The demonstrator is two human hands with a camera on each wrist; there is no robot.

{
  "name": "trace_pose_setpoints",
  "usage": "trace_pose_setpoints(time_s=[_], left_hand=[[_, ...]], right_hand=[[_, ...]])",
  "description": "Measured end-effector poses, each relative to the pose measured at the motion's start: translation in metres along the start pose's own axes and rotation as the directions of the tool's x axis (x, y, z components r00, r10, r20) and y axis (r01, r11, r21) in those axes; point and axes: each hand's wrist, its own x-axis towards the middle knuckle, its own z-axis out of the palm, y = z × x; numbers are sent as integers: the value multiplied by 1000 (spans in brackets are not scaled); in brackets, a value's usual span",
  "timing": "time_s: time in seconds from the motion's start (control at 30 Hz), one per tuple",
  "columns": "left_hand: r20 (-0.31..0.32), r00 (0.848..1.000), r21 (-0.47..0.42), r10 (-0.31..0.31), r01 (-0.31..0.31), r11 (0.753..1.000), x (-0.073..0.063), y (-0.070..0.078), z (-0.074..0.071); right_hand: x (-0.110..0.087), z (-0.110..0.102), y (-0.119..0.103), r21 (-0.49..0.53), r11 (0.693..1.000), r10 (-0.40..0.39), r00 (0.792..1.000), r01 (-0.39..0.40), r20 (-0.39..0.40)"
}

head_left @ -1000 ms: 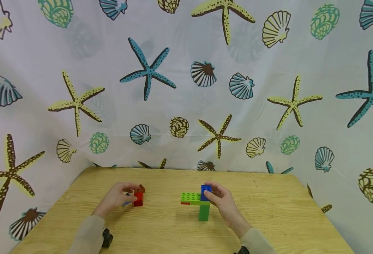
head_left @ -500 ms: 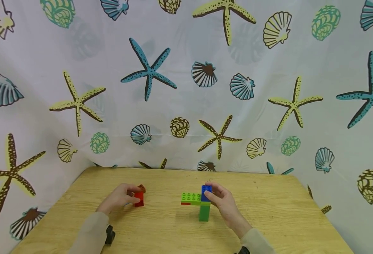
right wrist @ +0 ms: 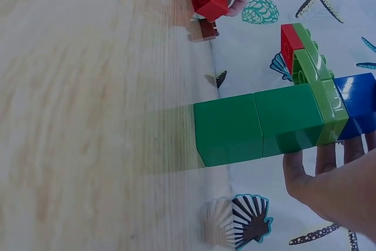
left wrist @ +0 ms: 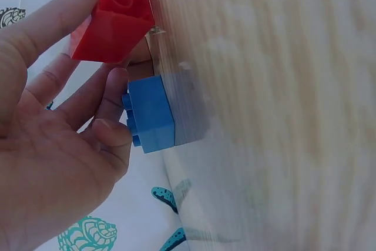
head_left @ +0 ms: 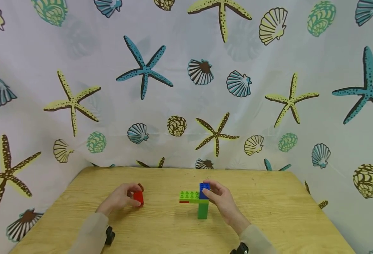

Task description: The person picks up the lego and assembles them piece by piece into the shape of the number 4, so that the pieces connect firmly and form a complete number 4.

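Observation:
On the left of the table, my left hand (head_left: 121, 197) pinches a red toy building brick (left wrist: 114, 22) with sloping sides between thumb and fingers. Close under its curled lower fingers stands a blue brick (left wrist: 151, 114), hidden by the hand in the head view. Just behind the red brick sits a brown brick (right wrist: 205, 29). Near the middle, my right hand (head_left: 224, 203) holds the dark blue brick (head_left: 204, 191) atop an upright tower, thumb in front and fingers behind. Two green bricks (right wrist: 258, 126) form its base, and a lime-green plate (head_left: 188, 197) juts out leftward with a red brick (right wrist: 290, 45) beneath it.
Everything stands on a light wooden table (head_left: 161, 233). A white curtain (head_left: 173, 95) printed with starfish and shells hangs right behind its far edge and along both sides.
My left hand has moved slightly right and closed on the red brick, which now tilts. The blue brick beside it has gone out of sight behind the hand. My right hand stays on the tower.

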Motion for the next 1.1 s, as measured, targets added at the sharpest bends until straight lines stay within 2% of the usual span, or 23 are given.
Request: trace_pose_setpoints(time_s=[0.3,0.57,0.7,0.8,0.87,0.97,1.1], left_hand=[[-28,999,27,-24,25,999,0,5,7],[-53,998,-51,-36,34,998,1,17,14],[-49,999,-82,-10,5,997,2,25,21],[-23,999,-114,33,-35,993,2,30,26],[-8,999,-147,41,-41,988,2,34,31],[8,1000,-204,12,-10,979,3,40,37],[-17,999,-251,-35,30,967,6,47,46]], right_hand=[[-1,-1,-1,17,1000,2,1000,-2,2],[0,-1,0,25,1000,5,1000,-5,3],[-1,-1,0,27,1000,11,1000,-10,-2],[-2,-1,-1,31,999,13,1000,-13,-3],[-2,0,-1,34,999,12,1000,-12,0],[-2,0,-1,32,999,14,1000,-14,5],[-2,0,-3,20,1000,15,1000,-16,8]])
